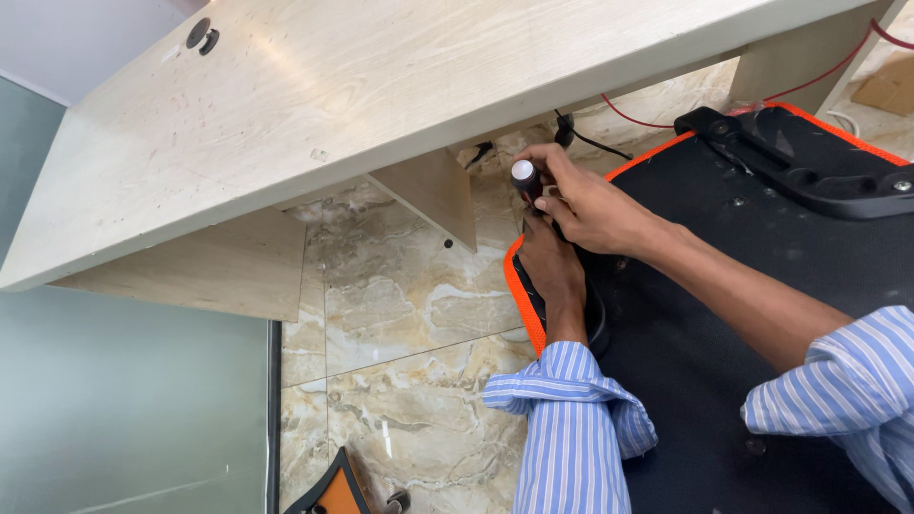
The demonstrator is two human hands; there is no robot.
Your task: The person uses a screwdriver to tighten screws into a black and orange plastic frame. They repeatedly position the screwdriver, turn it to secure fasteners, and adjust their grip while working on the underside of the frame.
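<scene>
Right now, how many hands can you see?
2. The right hand grips a dark tool handle near the desk edge. The left hand sits just below it, on the seat's orange rim.

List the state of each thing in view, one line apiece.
Right hand: gripping the screwdriver handle, tool upright.
Screwdriver: held, white cap up, tip hidden.
Left hand: pressed on the seat panel's edge below the tool.
Black seat panel: upturned, orange-trimmed.
Desk: standing, top bare but for a grommet.
</scene>
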